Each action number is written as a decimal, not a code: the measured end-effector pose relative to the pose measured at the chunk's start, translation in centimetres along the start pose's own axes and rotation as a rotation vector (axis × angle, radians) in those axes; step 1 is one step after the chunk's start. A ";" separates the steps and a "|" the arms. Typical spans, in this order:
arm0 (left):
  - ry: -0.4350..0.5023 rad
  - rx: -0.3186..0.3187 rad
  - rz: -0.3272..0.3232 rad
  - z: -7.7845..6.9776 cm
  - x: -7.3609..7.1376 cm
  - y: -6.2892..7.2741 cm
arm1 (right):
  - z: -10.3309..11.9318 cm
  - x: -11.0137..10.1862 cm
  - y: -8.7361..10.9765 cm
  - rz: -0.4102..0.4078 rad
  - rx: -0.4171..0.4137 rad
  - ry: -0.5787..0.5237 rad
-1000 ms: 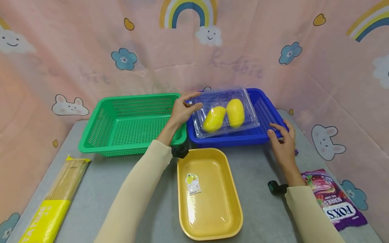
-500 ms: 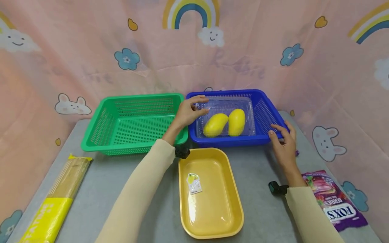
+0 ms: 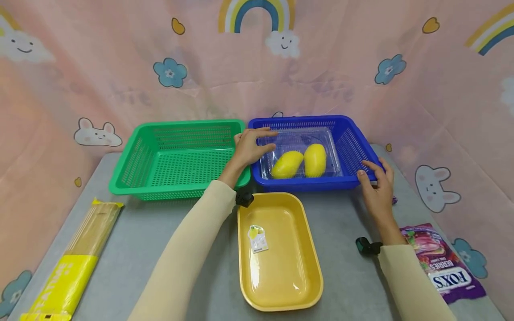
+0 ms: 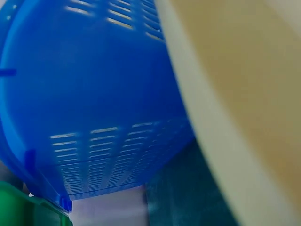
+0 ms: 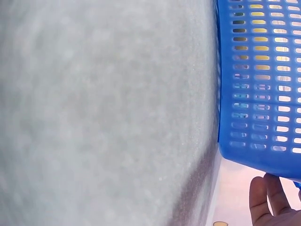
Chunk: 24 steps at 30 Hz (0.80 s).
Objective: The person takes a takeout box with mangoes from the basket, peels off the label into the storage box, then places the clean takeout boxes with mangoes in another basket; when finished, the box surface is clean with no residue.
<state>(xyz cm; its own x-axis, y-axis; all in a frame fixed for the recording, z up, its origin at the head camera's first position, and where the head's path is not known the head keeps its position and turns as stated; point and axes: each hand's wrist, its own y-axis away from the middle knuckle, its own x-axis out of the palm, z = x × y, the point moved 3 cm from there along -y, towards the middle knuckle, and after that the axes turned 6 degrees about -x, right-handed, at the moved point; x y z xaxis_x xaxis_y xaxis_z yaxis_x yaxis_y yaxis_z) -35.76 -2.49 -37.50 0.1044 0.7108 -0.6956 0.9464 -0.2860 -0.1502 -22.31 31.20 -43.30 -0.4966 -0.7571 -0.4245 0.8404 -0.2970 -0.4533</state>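
A clear plastic clamshell box lies inside the blue basket, toward its left end. Two yellow mangoes show through it. My left hand hovers at the box's left edge, thumb and fingers spread apart over the basket's rim. At the basket's front right corner, my right hand holds the rim, thumb and index finger on the inner side. In the right wrist view, fingertips reach up to the corner of the blue basket. The left hand is out of the left wrist view.
A green basket stands against the blue one's left. In front sits a yellow tray with a small sticker. A yellow noodle pack lies left, a purple FOX'S candy bag right, beside my forearm.
The clamshell box has gone from tilted above the blue basket's rim to lying down inside it. My left hand has eased slightly right and down; the right hand stays at the corner.
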 end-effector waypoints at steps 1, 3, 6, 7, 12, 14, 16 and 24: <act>-0.009 -0.004 0.003 0.0 0.0 0.0 | 0.0 0.0 0.0 0.001 0.002 0.003; -0.027 -0.016 0.016 0.1 0.1 0.1 | -0.1 -0.1 0.0 0.004 0.006 0.012; -0.039 -0.036 0.041 0.3 0.2 0.2 | -0.1 -0.1 0.1 0.006 0.011 0.010; -0.043 -0.042 0.048 0.4 0.3 0.2 | -0.2 -0.1 0.1 0.006 0.011 0.009; -0.061 -0.049 0.064 0.8 0.4 0.3 | -0.1 0.1 0.3 0.006 0.003 0.006; -0.078 -0.052 0.070 0.9 0.4 0.3 | 0.0 0.1 0.3 0.006 -0.005 -0.003; -0.094 -0.053 0.074 1.0 0.4 0.3 | 0.0 0.2 0.3 0.006 -0.015 -0.007; -0.111 -0.066 0.049 1.0 -0.3 1.0 | -0.1 0.5 0.1 0.021 -0.005 -0.005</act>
<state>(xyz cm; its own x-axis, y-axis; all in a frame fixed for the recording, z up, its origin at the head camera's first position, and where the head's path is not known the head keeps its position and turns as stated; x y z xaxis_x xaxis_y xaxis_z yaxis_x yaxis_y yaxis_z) -35.18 -3.62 -38.13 0.1205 0.6202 -0.7751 0.9594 -0.2732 -0.0695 -22.44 30.84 -43.61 -0.4776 -0.7661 -0.4301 0.8495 -0.2779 -0.4484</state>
